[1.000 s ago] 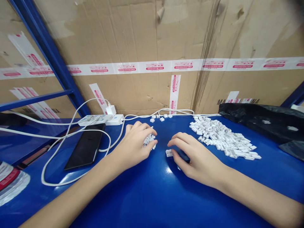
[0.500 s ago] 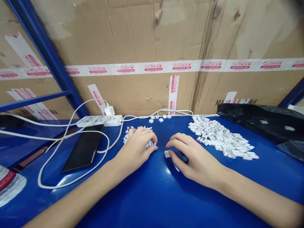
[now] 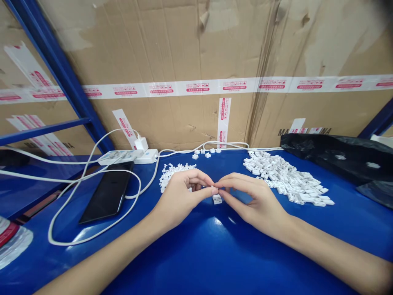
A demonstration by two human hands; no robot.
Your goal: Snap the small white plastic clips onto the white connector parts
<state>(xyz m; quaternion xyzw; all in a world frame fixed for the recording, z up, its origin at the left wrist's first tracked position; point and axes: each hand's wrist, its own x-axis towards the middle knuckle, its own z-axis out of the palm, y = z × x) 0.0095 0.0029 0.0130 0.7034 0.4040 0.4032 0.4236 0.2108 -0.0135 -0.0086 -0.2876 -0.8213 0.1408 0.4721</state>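
Note:
My left hand is closed in a pinch, a tiny white plastic piece just showing at its fingertips. The fingertips of my right hand meet it there, thumb and forefinger nearly together; what they grip is mostly hidden. Just below the joined fingertips, a white plastic connector block lies on the blue table. A heap of tiny white pieces lies behind my left hand, partly covered by it. Beyond my right hand spreads a larger pile of white connector blocks.
Several loose white blocks sit at the back by a white cable. On the left are a black phone, a power strip and looped cables. A black plastic bag lies back right, before a cardboard wall.
My left hand has left the heap of tiny pieces and moved right. Both hands' fingertips now meet above the connector block, and my right fingers have closed.

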